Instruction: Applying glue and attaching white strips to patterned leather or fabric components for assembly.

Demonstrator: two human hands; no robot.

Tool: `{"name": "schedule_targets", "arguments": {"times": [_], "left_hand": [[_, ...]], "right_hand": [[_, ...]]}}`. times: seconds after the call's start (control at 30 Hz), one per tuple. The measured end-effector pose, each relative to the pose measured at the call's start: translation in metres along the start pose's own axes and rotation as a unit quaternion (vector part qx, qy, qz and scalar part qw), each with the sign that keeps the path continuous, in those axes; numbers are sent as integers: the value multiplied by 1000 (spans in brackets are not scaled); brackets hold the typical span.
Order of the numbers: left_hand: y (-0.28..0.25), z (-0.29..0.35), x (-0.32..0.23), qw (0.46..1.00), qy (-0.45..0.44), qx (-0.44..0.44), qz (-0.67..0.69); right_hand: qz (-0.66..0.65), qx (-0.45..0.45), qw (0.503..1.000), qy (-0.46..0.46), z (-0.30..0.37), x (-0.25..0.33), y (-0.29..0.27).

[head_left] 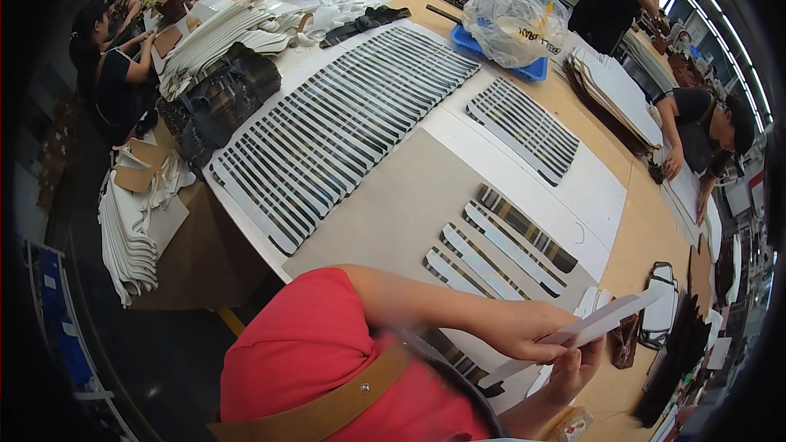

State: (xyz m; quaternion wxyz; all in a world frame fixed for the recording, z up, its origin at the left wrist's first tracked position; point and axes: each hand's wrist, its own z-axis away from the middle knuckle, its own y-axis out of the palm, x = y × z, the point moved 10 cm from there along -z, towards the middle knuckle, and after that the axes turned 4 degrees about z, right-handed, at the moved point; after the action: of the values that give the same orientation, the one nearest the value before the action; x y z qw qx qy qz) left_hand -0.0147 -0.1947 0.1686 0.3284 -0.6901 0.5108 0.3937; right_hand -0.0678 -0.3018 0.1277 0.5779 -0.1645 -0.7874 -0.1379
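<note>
Both my hands are at the lower right, over the near part of the table. My left hand (530, 329) pinches a long white strip (606, 319) between thumb and fingers. Just below it, my right hand (575, 370) grips the same strip with bent fingers. The strip slants up to the right and looks doubled, with two layers parting near its far end. Several pale strips with dark patterned edges (483, 258) lie beyond my left forearm, beside a dark plaid piece (528, 227). Other white strips lie partly hidden behind my hands.
A large block of striped pieces (344, 127) covers the table's middle, with a smaller block (524, 129) to its right. A blue tray (532, 69) holds a clear plastic bag (516, 20). White stacks (217, 41) stand left. Co-workers (708, 127) are at right, far right and left.
</note>
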Motion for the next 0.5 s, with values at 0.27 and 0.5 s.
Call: {"name": "schedule_targets", "arguments": {"times": [0.27,0.5], "left_hand": [[4,0,-1,999,42,16,6],[5,0,9,998,-30,19,54]], "right_hand": [[-24,28,998,50,3,-11,-9],[-32,3,998,49,1,-9,-2]]}}
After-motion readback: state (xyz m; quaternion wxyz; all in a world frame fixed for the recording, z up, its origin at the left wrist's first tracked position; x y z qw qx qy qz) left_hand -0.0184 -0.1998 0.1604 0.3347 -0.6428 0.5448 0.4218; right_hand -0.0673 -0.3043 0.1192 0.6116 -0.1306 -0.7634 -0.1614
